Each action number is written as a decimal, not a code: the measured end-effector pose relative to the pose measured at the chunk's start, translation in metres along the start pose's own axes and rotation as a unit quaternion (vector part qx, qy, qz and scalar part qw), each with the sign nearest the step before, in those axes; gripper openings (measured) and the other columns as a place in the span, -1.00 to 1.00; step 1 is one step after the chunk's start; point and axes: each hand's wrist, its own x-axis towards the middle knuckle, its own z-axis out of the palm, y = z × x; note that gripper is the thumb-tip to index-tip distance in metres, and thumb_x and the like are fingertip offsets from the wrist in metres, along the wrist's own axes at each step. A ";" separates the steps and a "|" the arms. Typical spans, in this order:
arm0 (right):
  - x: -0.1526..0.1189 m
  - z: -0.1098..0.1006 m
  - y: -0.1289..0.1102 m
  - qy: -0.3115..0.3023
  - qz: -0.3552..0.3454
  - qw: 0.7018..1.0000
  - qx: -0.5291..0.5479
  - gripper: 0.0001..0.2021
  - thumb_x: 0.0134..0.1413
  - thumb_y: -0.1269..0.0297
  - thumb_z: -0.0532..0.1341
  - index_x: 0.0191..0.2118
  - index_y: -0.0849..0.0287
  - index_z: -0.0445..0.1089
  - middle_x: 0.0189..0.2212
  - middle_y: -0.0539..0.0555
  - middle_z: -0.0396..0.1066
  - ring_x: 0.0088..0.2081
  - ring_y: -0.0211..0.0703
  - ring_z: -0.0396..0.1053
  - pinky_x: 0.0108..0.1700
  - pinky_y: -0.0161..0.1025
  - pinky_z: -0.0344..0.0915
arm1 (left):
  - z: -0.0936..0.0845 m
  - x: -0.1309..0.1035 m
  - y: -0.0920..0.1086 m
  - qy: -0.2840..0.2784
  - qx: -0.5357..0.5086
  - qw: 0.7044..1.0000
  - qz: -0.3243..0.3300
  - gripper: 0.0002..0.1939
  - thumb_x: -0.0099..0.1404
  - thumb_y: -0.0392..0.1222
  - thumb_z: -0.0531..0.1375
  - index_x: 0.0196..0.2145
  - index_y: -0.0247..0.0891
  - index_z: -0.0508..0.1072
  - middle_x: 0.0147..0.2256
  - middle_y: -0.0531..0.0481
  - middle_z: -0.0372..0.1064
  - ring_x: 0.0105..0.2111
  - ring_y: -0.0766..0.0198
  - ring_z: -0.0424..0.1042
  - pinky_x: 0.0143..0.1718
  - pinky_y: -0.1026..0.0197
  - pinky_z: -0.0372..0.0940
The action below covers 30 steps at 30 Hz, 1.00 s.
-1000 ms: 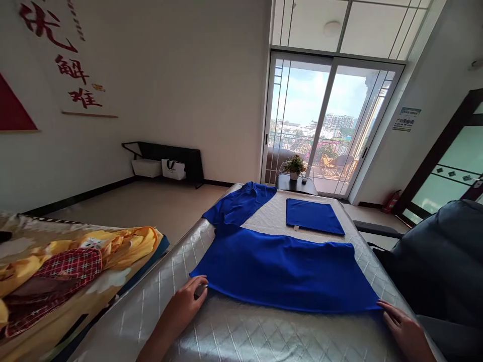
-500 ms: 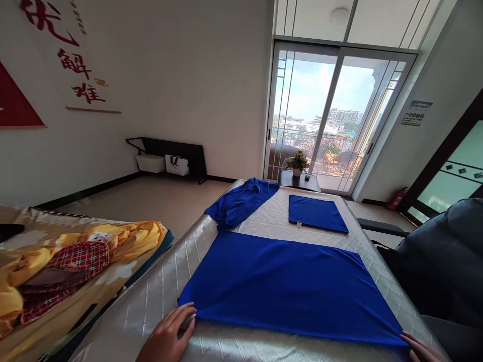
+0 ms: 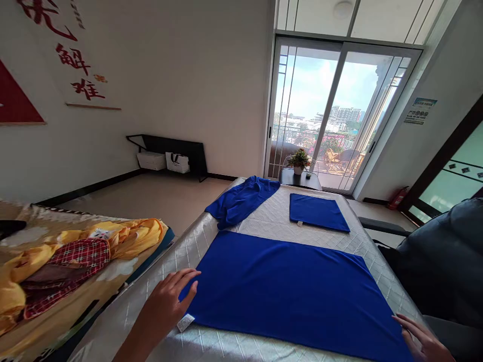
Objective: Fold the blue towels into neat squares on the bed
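A large blue cloth (image 3: pixel 287 291) lies spread flat over a pale quilted mattress (image 3: pixel 177 256). At its near left corner a white label (image 3: pixel 185 323) sticks out. My left hand (image 3: pixel 168 299) is over the cloth's left edge, thumb and fingers apart, holding nothing. Fingers of my right hand (image 3: pixel 420 336) stretch out at the cloth's right edge, open; whether they touch it I cannot tell. Farther back on the mattress lie a neatly folded blue cloth (image 3: pixel 319 212) with a small tag and a crumpled blue cloth (image 3: pixel 243 200).
Left of the mattress, another bed (image 3: pixel 151 261) bears yellow clothing (image 3: pixel 141 239) and a red plaid piece (image 3: pixel 81 255). A small table with a potted plant (image 3: pixel 299 160) stands beyond the far end. A dark chair (image 3: pixel 449 256) is close on the right.
My left hand has let go of the near left corner, baring its label, and moved up and away. My right hand has released the near right corner and shifted slightly up along the edge.
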 end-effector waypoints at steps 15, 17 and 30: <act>0.128 0.129 -0.071 -0.154 -0.017 0.976 -0.153 -0.33 0.31 -0.13 -0.17 0.39 0.03 0.15 0.40 0.06 0.07 0.42 0.02 -0.06 0.41 0.08 -0.11 | 0.127 0.141 -0.036 -0.127 -0.014 0.992 0.015 -0.40 0.49 0.16 -0.09 0.33 -0.14 0.27 0.35 -0.11 0.16 0.36 0.00 0.10 0.38 -0.09 -0.07; 0.127 0.133 -0.061 -0.162 -0.012 0.973 -0.162 -0.31 0.31 -0.18 -0.21 0.42 -0.01 0.07 0.43 0.04 0.01 0.44 0.01 -0.12 0.42 0.09 -0.15 | 0.131 0.141 -0.042 -0.129 -0.008 0.992 0.011 -0.39 0.49 0.16 -0.09 0.35 -0.13 0.24 0.36 -0.11 0.14 0.37 -0.01 0.07 0.39 -0.10 -0.11; 0.129 0.135 -0.047 -0.149 0.095 0.960 -0.217 -0.26 0.29 -0.19 -0.29 0.47 0.03 -0.11 0.48 0.07 -0.20 0.46 -0.03 -0.22 0.43 0.09 -0.22 | 0.145 0.142 -0.051 -0.120 0.034 0.992 -0.004 -0.36 0.49 0.24 -0.12 0.40 -0.03 0.12 0.40 -0.04 0.04 0.40 0.00 -0.01 0.39 -0.15 -0.12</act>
